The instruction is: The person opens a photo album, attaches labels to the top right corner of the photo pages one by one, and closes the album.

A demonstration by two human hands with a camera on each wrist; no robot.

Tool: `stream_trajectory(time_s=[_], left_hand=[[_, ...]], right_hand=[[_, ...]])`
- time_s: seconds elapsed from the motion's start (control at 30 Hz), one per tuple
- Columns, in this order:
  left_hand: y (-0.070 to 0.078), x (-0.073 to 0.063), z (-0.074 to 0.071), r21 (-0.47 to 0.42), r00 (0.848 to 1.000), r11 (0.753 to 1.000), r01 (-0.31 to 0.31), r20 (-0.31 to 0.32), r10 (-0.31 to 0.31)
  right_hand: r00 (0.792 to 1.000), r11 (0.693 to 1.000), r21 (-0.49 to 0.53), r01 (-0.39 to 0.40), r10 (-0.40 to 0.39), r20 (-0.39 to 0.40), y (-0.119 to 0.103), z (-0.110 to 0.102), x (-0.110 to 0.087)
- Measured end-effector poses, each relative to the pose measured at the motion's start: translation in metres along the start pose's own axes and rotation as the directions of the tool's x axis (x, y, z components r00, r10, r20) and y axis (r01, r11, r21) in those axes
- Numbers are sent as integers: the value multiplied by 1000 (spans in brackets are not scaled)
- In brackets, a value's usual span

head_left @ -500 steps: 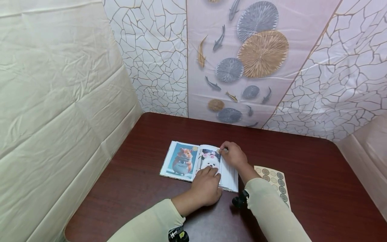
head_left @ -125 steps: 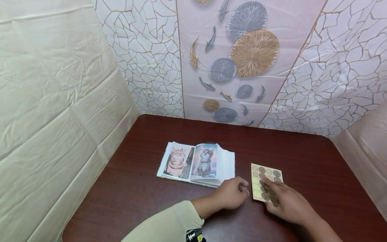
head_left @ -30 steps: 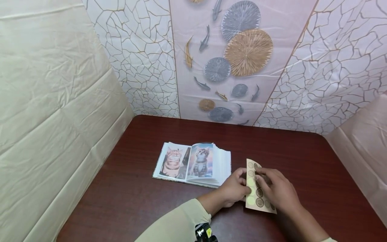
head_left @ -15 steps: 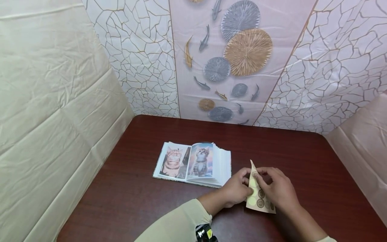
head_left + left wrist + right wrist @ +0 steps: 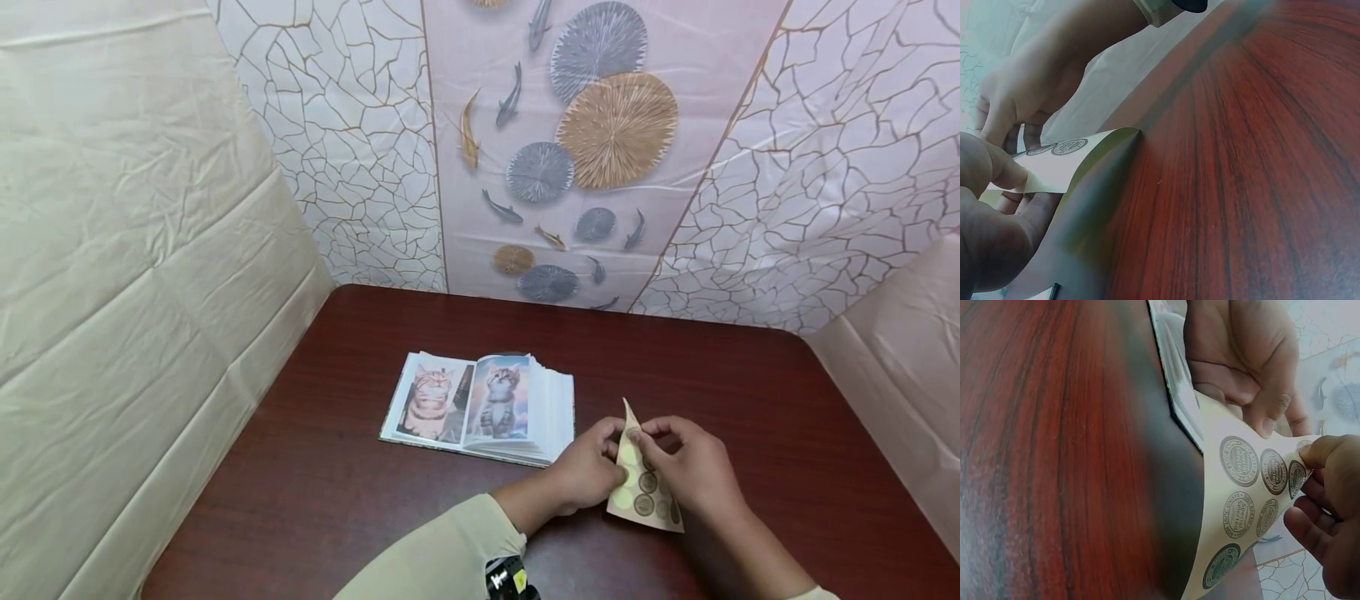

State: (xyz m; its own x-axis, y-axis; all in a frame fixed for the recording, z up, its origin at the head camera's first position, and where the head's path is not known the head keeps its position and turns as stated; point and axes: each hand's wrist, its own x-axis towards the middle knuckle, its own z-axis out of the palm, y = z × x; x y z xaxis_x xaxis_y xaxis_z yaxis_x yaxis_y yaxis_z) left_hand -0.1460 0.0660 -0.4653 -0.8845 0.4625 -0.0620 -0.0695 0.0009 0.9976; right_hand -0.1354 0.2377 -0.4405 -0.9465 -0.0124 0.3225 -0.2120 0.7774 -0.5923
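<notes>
A cream sheet of round stickers [image 5: 647,505] is held up and bent between both hands. My left hand [image 5: 587,472] pinches its left edge, thumb on the front and fingers behind, as the left wrist view also shows. Thumb and index fingertip of my right hand [image 5: 699,468] pinch the sheet at a sticker near its upper part. Brown printed stickers [image 5: 1239,460] face the right wrist camera; pale yellow circles without print run along the left column. An open photo album [image 5: 557,412] lies just beyond the left hand, showing two cat photos.
The album rests on a dark red-brown table [image 5: 360,517]. A cream cloth [image 5: 187,333] hangs along the left side, and a patterned curtain [image 5: 525,125] stands behind the table's back edge.
The album shows cats instead of the earlier hamster and white dog. The sticker sheet has been lifted from the table into both hands and, within the last second, bent backward.
</notes>
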Motion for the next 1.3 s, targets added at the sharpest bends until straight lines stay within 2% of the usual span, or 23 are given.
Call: stream_trajectory(time_s=[0.1, 0.3, 0.87, 1.3], left_hand=[[0, 0, 0, 21, 1000, 1000, -8, -3, 8], [1, -1, -1, 43, 1000, 999, -11, 2, 11], [-4, 1, -2, 14, 1000, 1000, -2, 9, 2], [-5, 0, 1, 17, 997, 999, 45, -58, -44]], right_hand=[[999, 1000, 8, -30, 30, 15, -1, -2, 1], [999, 999, 20, -36, 36, 15, -3, -4, 1], [998, 1000, -8, 29, -29, -47, 4, 2, -2], [998, 998, 16, 59, -59, -18, 5, 3, -4]])
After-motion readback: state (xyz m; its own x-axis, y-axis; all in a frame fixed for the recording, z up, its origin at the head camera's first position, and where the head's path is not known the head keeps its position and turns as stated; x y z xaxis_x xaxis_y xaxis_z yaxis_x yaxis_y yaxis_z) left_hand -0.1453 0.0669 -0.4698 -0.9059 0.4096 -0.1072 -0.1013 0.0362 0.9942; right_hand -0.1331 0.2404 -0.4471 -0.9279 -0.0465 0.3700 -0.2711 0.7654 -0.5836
